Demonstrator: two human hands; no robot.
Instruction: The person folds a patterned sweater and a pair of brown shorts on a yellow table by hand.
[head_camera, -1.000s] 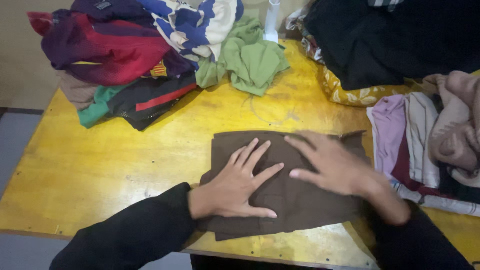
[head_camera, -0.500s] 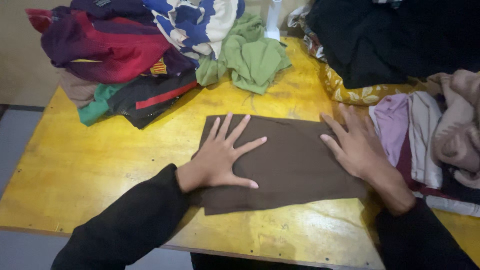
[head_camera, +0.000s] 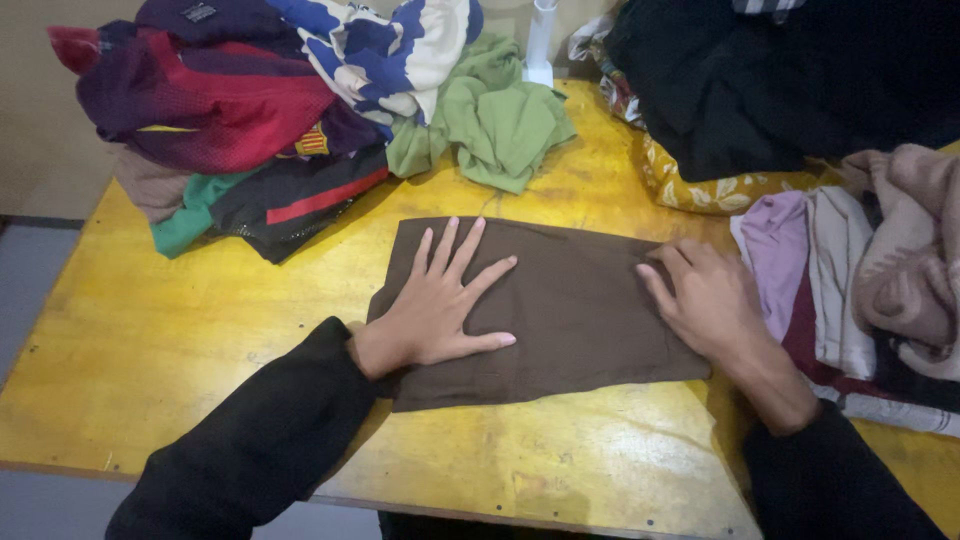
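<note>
A folded brown cloth (head_camera: 570, 300) lay flat on the yellow wooden table (head_camera: 200, 330), near the front edge and about in the middle of it. The left hand (head_camera: 440, 305) rested on the left part of the cloth, palm down, with all fingers spread wide and straight; it pressed on the fabric and gripped nothing. The right hand (head_camera: 705, 300) lay on the right end of the same cloth, also palm down, but its fingers were bent a little at the edge of the fabric (whether they pinched the edge or only pressed it, I cannot tell). Both arms wore black sleeves.

Behind the cloth, at the far left of the table, was a heap of clothes (head_camera: 230, 110) in red, purple, teal and black, with a blue and white piece on top. A crumpled green garment (head_camera: 500, 120) lay beside this heap, apart from the brown cloth. At the right side, just beside the right hand, stood a pile of folded clothes (head_camera: 840, 270) in lilac, beige and pink. A dark black garment (head_camera: 760, 80) lay at the far right, over a yellow patterned fabric (head_camera: 700, 185).
</note>
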